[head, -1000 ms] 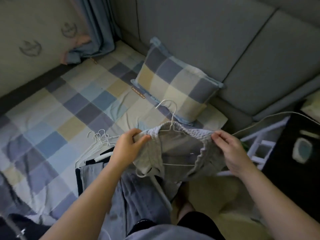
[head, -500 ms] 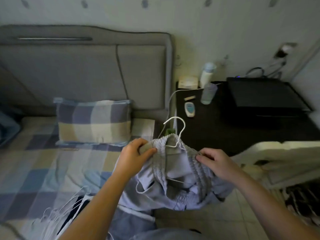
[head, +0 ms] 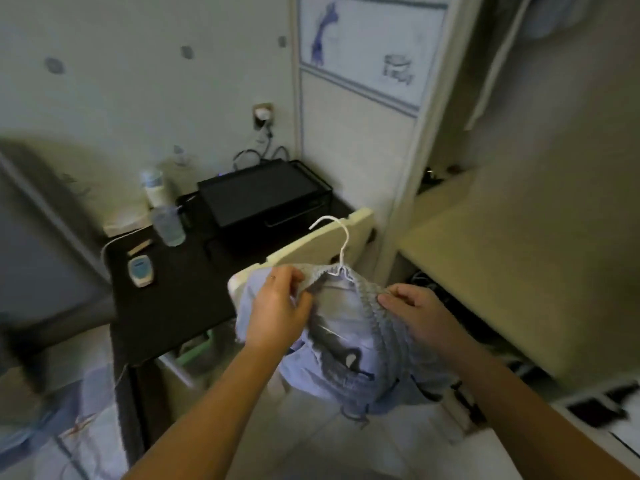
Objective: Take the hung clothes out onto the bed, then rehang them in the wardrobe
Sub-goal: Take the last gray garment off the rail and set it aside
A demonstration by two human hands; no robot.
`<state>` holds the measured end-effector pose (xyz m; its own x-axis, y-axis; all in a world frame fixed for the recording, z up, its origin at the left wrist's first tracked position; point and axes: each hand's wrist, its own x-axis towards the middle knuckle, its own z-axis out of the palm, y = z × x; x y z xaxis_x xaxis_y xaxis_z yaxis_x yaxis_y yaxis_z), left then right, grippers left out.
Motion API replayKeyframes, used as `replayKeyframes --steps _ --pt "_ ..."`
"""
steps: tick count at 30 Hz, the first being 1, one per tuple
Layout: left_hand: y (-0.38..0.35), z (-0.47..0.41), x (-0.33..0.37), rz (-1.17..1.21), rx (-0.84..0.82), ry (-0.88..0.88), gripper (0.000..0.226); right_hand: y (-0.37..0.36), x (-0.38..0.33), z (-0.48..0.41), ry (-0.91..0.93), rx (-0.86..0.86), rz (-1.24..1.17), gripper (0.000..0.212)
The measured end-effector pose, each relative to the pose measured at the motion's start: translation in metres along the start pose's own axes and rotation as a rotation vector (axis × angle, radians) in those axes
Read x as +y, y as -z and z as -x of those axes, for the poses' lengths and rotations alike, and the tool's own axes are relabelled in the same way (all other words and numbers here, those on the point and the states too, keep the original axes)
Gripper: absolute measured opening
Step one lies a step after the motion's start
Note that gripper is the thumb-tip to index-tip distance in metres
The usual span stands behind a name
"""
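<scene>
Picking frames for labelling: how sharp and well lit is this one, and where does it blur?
Head view: dim, bluish light, no glare; left edge and lower right corner smeared by motion blur; left hand, right hand, the garment they pinch and the hanger hook fairly sharp; wide-angle lens tilts the wardrobe frame.

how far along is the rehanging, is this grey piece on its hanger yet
Done: the grey garment sits on the white hanger, whose hook stands free above the waistband. In hand: the left hand and right hand each pinch the waistband. Left: hooking it inside the open wardrobe at right; it is not hung yet. How many clothes remain cannot be told.
</scene>
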<state>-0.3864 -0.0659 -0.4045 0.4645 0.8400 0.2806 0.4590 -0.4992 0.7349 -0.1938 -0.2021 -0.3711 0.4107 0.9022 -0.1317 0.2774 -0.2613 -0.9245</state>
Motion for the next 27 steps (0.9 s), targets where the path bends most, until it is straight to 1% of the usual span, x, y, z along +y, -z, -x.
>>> replayKeyframes --steps 3,7,9,10,11,13,15,17,18,21,24,27 --pt "-0.055 -0.026 0.057 0.044 -0.111 -0.109 0.023 0.061 0.012 0.013 -0.034 0.214 -0.065 0.034" --pt "-0.122 -0.04 0.125 0.111 -0.345 -0.209 0.011 0.129 0.017 0.029 -0.059 0.469 -0.115 0.037" --pt "-0.149 -0.046 0.154 0.222 -0.387 -0.295 0.013 0.156 0.02 0.03 -0.079 0.573 -0.139 0.04" --pt "-0.16 -0.052 0.168 0.264 -0.395 -0.322 0.015 0.167 0.02 0.03 -0.094 0.623 -0.172 0.039" --pt "-0.168 -0.061 0.18 0.276 -0.438 -0.328 0.013 0.179 0.019 0.03 -0.109 0.666 -0.208 0.038" --pt "-0.181 -0.086 0.203 0.292 -0.531 -0.358 0.013 0.201 0.013 0.026 -0.134 0.723 -0.274 0.036" --pt "-0.193 -0.116 0.224 0.335 -0.569 -0.407 0.015 0.224 0.003 0.02 -0.152 0.761 -0.326 0.03" --pt "-0.206 -0.145 0.246 0.364 -0.592 -0.444 0.01 0.245 -0.011 0.012 -0.176 0.795 -0.386 0.024" --pt "-0.211 -0.16 0.257 0.385 -0.602 -0.463 0.008 0.256 -0.019 0.007 -0.174 0.807 -0.425 0.021" --pt "-0.219 -0.206 0.292 0.467 -0.653 -0.487 0.016 0.285 -0.05 -0.014 -0.117 0.854 -0.512 0.015" --pt "-0.219 -0.253 0.322 0.48 -0.658 -0.56 0.015 0.316 -0.082 -0.042 -0.046 0.921 -0.543 0.031" --pt "-0.209 -0.298 0.351 0.466 -0.628 -0.667 0.018 0.345 -0.115 -0.072 0.017 0.947 -0.579 0.025"
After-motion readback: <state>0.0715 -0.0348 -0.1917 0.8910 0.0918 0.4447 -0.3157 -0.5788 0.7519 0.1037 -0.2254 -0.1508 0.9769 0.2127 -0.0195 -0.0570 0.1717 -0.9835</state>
